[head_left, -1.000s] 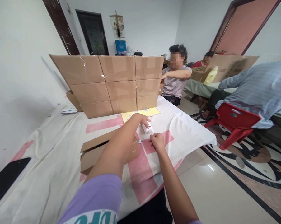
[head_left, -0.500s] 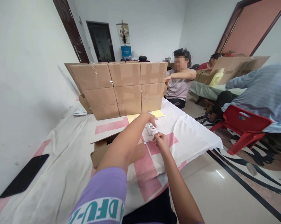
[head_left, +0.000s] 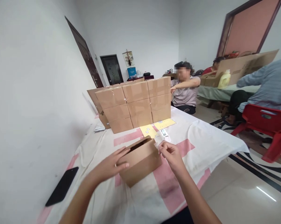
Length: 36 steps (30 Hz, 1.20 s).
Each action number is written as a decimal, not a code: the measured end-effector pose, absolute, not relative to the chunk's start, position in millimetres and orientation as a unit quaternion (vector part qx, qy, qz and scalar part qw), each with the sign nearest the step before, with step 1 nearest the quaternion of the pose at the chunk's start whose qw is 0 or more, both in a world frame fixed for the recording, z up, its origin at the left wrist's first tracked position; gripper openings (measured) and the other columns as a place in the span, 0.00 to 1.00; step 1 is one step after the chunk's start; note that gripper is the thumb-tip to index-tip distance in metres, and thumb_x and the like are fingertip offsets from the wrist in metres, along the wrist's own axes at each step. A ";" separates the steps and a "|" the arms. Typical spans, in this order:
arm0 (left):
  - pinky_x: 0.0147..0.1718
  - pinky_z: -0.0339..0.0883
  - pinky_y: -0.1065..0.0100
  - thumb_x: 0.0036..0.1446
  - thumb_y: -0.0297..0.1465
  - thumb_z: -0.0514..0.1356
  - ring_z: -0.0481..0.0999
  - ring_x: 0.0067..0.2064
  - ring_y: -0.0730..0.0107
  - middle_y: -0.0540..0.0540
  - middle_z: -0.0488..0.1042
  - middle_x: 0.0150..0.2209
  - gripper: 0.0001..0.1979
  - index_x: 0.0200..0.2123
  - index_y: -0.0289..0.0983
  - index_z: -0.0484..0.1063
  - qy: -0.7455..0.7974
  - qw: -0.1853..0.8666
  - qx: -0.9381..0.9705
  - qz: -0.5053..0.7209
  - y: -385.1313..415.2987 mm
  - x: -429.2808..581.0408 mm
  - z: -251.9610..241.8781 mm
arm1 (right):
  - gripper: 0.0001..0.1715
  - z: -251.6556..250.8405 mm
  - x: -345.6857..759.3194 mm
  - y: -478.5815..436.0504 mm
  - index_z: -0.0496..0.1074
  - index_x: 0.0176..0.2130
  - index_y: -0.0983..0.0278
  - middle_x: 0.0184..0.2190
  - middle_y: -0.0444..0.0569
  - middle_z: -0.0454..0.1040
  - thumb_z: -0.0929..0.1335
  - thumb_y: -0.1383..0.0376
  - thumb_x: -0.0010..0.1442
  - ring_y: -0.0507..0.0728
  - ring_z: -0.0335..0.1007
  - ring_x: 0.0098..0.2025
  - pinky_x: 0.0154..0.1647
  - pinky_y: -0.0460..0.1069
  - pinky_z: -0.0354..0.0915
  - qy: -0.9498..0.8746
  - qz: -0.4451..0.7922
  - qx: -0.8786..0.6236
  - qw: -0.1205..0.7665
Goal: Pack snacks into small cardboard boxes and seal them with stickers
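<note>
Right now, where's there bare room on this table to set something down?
Bare cloth lies between the small white box and the table's right edge, and between the black phone and the white papers. It's crowded around the brown carton, between left hand and right hand.

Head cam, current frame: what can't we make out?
All in the head view:
Inside of the open box: shadowed, mostly hidden by its near side.
Pale scrap at the right hand: too small to identify.
Marks on the yellow paper: too small to read.
Red chair: cut off by right edge.
What the co-worker's hand touches: box stack blocks it.
</note>
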<state>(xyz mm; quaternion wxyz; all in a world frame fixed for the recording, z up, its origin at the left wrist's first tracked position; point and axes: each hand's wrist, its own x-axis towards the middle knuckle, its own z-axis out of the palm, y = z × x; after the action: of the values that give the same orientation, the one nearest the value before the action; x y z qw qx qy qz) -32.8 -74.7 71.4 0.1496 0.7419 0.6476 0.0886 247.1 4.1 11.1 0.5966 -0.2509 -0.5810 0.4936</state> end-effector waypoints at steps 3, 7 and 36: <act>0.63 0.62 0.55 0.66 0.48 0.54 0.60 0.70 0.55 0.46 0.54 0.73 0.33 0.71 0.49 0.53 0.670 0.087 0.725 0.134 -84.3 -26.5 39.7 | 0.22 21.8 225.0 -7.1 0.53 0.19 0.61 0.23 0.43 0.65 0.69 0.66 0.56 0.52 0.60 0.28 0.31 0.48 0.55 -0.599 0.488 -0.250 0.584; 0.50 0.72 0.56 0.70 0.41 0.48 0.69 0.60 0.52 0.48 0.67 0.65 0.27 0.70 0.55 0.54 0.693 -0.022 0.708 0.139 -92.9 4.9 24.3 | 0.22 24.6 199.7 -14.0 0.52 0.19 0.61 0.21 0.40 0.59 0.69 0.65 0.54 0.51 0.54 0.27 0.30 0.48 0.51 -0.597 0.501 -0.305 0.548; 0.19 0.68 0.64 0.69 0.32 0.50 0.78 0.25 0.59 0.39 0.76 0.24 0.19 0.48 0.28 0.79 0.556 -0.054 0.824 0.095 -84.2 49.9 18.0 | 0.17 64.0 176.7 27.5 0.51 0.19 0.61 0.18 0.37 0.49 0.66 0.69 0.48 0.48 0.43 0.23 0.22 0.48 0.42 -0.749 0.455 -0.462 0.136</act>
<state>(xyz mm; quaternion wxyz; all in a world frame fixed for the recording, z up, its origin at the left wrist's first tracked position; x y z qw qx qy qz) 49.9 -84.2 18.0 -0.0543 0.8239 0.5561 0.0951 176.7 27.5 64.0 0.1361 -0.4615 -0.7490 0.4554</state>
